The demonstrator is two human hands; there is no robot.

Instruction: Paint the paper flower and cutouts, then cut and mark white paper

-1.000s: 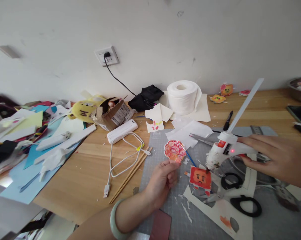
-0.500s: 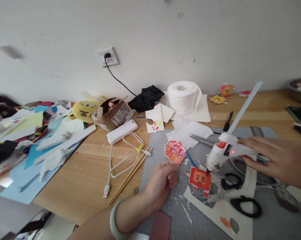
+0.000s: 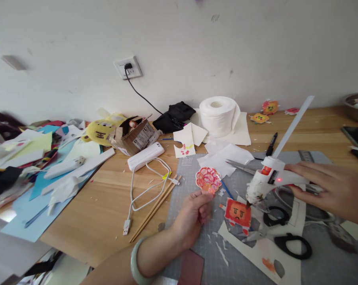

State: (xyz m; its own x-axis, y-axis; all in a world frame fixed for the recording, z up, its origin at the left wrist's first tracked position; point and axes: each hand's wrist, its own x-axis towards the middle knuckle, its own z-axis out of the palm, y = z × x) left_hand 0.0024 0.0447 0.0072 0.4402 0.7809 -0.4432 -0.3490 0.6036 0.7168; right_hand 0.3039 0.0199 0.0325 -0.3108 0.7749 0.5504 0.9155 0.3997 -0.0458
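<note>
glue gun [image 3: 258, 187] edged rightward, right hand [image 3: 326, 186] clasping it, left hand [image 3: 193, 215] pinching red cutout [image 3: 208, 178].

head-worn view, facing forward and down

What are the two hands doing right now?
Left hand: closed, pinching the pink and orange paper flower.
Right hand: closed around the handle of the white glue gun.

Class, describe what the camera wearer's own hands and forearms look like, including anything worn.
The left hand is gloveless, with a smooth, pale green bangle at the wrist. The right hand, also gloveless, shows no jewellery. No sleeves are visible.
</note>
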